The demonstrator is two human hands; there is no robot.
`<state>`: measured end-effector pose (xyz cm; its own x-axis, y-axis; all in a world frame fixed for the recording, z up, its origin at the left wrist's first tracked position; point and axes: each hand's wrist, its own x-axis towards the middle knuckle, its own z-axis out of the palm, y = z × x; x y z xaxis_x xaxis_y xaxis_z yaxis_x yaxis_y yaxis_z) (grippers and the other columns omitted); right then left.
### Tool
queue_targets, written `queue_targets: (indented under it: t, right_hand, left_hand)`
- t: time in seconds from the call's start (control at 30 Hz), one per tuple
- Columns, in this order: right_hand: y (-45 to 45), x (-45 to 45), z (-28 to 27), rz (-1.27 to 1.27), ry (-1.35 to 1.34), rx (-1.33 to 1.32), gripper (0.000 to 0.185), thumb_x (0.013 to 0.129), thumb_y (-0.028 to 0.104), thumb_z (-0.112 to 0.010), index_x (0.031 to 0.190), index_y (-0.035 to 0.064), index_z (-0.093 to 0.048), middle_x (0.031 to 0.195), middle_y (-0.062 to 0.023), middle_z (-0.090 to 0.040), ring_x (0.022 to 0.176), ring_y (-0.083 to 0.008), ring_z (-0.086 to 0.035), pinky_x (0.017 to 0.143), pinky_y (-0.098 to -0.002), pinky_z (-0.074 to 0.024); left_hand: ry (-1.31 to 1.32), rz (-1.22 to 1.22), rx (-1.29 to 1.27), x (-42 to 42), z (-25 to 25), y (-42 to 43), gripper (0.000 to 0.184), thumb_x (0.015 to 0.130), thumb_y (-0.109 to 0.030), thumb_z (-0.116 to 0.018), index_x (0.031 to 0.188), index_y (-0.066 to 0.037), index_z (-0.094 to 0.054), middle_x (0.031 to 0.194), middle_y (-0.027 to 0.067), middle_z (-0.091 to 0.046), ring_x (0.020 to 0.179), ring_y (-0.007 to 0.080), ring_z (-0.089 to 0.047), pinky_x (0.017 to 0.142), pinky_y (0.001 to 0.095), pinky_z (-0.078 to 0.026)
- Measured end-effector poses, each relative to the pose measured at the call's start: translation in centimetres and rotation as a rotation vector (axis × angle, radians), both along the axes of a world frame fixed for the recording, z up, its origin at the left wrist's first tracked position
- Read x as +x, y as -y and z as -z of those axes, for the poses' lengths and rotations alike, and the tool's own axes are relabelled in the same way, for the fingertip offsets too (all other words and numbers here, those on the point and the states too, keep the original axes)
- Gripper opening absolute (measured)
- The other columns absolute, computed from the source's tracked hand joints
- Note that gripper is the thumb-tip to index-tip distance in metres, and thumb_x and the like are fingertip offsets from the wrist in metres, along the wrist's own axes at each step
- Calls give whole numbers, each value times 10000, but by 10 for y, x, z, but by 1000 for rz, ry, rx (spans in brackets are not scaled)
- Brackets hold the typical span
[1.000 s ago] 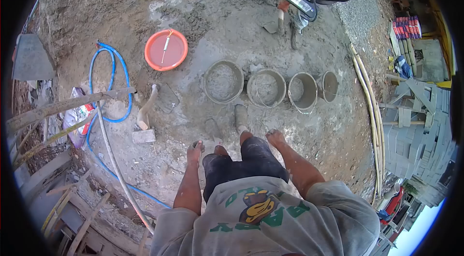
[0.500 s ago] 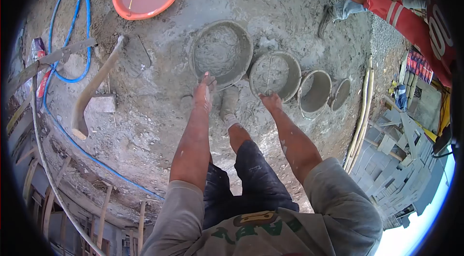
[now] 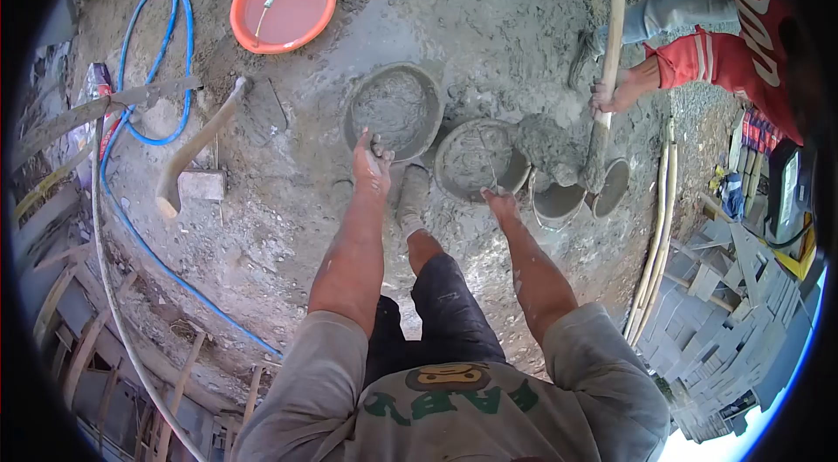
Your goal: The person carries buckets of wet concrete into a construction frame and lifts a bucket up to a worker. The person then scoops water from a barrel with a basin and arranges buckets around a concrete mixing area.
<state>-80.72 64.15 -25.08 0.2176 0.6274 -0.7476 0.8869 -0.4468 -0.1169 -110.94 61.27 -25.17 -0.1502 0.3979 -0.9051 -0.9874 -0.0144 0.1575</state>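
Note:
My left hand (image 3: 374, 165) is at the near rim of a large bucket (image 3: 429, 126) filled with wet grey mortar. Its fingers are apart and loosely bent. To the right stands a second bucket (image 3: 449, 184), also filled with mortar. My right hand (image 3: 500, 204) is closed at this bucket's near edge, where the thin handle comes down across the mortar. Heaped mortar on a shovel (image 3: 602, 143) hangs over the third bucket (image 3: 559, 203) and partly hides it. A co-worker's hands hold the shovel's wooden shaft.
A smaller bucket (image 3: 616, 191) stands at the row's right end. An orange basin (image 3: 327, 13) of cloudy water lies at the upper left, with a wooden-handled tool (image 3: 196, 152) below it. A blue hose (image 3: 166, 263) curves along the left; poles (image 3: 661, 226) lie right.
The co-worker has swung the shovel down with mortar over the third bucket. My left hand's fingers have spread a little at the rim. My view has shifted slightly.

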Motion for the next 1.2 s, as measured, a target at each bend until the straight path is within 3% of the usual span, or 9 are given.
queue_targets:
  t: [0.23, 0.37, 0.43, 0.5, 0.6, 0.77, 0.97, 1.03, 1.2]
  right_hand:
    - [40, -3, -41, -64, -77, -15, 591, 735, 335, -546, 1132, -83, -410, 1140, -279, -434, 1099, -368, -400, 927, -361, -323]
    - [148, 64, -172, -294, -283, 412, 411, 741, 211, -581, 1053, -36, -473, 1091, -244, -474, 1059, -381, -420, 879, -414, -353]
    - [194, 164, -190, -297, 12, 328, 358, 741, 204, -551, 1009, -26, -496, 1060, -247, -496, 993, -372, -474, 832, -417, -384]
    - [175, 197, -217, -81, 431, -305, 417, 711, 292, -562, 964, -36, -522, 965, -246, -546, 933, -377, -513, 790, -415, -411]
    - [161, 222, -173, -218, 316, -315, 458, 682, 361, -565, 922, -29, -548, 865, -240, -576, 853, -379, -548, 745, -410, -436]
    - [95, 62, -114, -298, -186, 167, 288, 781, 282, -517, 861, 8, -553, 825, -207, -576, 809, -374, -544, 696, -400, -434]
    - [79, -49, -135, -205, -538, -72, 374, 811, 382, -459, 849, 31, -581, 790, -173, -589, 783, -340, -553, 726, -372, -421]
    - [82, -34, -131, -288, -499, -229, 399, 818, 418, -432, 853, 55, -594, 778, -169, -594, 786, -323, -560, 737, -371, -427]
    - [84, 45, -129, -848, -48, -179, 481, 808, 460, -375, 905, 43, -594, 916, -188, -582, 896, -334, -542, 804, -386, -417]
  left_hand:
    - [-94, 96, 3, 13, 1, -1, 248, 769, -322, -567, 698, -97, -489, 507, 5, -416, 525, 175, -456, 576, 311, -396]
    - [-117, 173, -15, 1, 2, 0, 240, 774, -321, -562, 713, -98, -497, 512, 4, -429, 557, 188, -490, 607, 311, -418]
    - [-116, 160, 1, 5, 12, -1, 238, 775, -323, -562, 719, -99, -502, 520, 5, -439, 571, 194, -503, 623, 309, -424]
    - [-124, 141, -17, 7, 14, 3, 236, 775, -327, -562, 725, -102, -508, 537, 9, -457, 589, 200, -518, 637, 308, -427]
    - [-124, 211, -48, 6, 16, 7, 235, 772, -333, -566, 739, -105, -518, 579, 17, -491, 648, 207, -550, 647, 307, -429]
    - [-187, 419, -137, -3, 17, 17, 240, 771, -343, -562, 826, -111, -529, 694, 12, -555, 693, 195, -568, 666, 311, -423]
    - [-681, 821, -395, -7, 44, 62, 444, 743, -379, -589, 966, 4, -568, 832, 92, -622, 748, 191, -589, 653, 330, -447]
    - [-759, 1017, -496, -6, -9, 57, 422, 738, -361, -590, 908, 26, -586, 820, 125, -621, 735, 208, -593, 652, 345, -446]
    - [-970, 1236, -533, -18, 33, 111, 512, 693, -441, -586, 966, -9, -573, 891, 173, -606, 844, 303, -577, 768, 367, -427]
